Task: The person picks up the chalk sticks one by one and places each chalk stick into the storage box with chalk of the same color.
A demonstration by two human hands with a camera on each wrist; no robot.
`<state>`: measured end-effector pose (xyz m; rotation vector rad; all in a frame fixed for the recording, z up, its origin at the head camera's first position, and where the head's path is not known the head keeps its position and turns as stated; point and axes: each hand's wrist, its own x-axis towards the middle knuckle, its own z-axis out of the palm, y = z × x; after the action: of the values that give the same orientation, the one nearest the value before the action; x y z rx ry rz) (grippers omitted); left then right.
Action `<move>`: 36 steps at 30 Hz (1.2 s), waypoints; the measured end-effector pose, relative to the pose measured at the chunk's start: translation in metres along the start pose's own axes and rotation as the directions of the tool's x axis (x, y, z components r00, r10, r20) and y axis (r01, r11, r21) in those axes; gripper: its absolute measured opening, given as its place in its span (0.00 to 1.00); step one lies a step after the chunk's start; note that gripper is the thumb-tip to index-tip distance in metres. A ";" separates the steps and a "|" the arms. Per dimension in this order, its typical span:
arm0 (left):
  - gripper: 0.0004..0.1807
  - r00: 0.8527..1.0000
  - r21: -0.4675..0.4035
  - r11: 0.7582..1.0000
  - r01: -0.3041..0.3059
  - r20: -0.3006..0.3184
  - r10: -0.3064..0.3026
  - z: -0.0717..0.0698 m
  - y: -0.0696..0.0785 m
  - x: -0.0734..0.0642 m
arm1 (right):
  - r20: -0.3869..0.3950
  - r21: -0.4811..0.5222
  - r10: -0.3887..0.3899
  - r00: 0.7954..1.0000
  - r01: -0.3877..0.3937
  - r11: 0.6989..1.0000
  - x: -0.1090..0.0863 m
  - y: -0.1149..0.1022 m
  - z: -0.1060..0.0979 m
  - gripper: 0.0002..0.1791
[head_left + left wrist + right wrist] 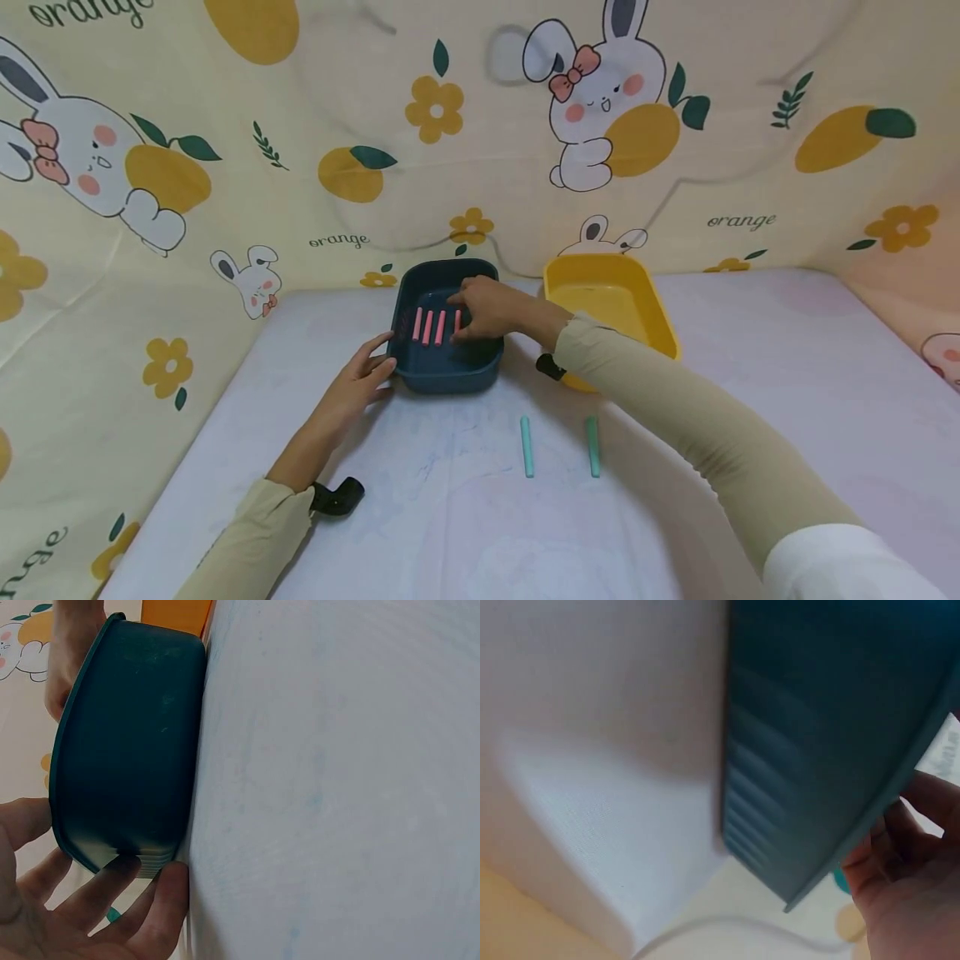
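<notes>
A dark blue plastic basin (pixel 442 383) stands toward the back of the table. Several pink sticks (pixel 427 327) lie side by side on its floor. Reaching in over the right rim, my right hand (pixel 491 308) pinches the rightmost pink stick (pixel 458 320) between thumb and index finger. The basin wall hides those fingertips in the right wrist view. At the basin's left side, my left hand (pixel 358 382) rests its extended fingers against the outer wall; in the left wrist view its thumb touches the rim.
A yellow basin (pixel 663 321) stands right of the blue one, partly behind my right forearm. Two green sticks, a left one (pixel 527 447) and a right one (pixel 593 447), lie apart on the white tabletop (pixel 450 517). A patterned cloth (pixel 465 167) hangs behind.
</notes>
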<state>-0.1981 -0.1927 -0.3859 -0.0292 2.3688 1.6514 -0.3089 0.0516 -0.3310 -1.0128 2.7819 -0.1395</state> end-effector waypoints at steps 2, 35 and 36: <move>0.30 1.000 0.000 1.000 0.003 0.000 -0.003 0.000 -0.001 -0.001 | -0.020 0.009 -0.024 1.000 0.024 1.000 -0.009 -0.003 -0.001 0.42; 0.31 1.000 -0.033 0.999 -0.022 0.020 0.022 -0.002 -0.001 0.000 | -0.248 0.265 0.176 0.953 -0.108 0.958 -0.193 0.030 0.013 0.35; 0.31 1.000 -0.031 0.999 -0.019 0.020 0.020 -0.002 0.000 0.000 | -0.249 0.271 0.182 0.951 -0.112 0.956 -0.197 0.032 0.014 0.34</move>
<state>-0.1982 -0.1943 -0.3854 0.0049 2.3361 1.6895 -0.1784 0.2029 -0.3235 -0.7688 2.9645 -0.6424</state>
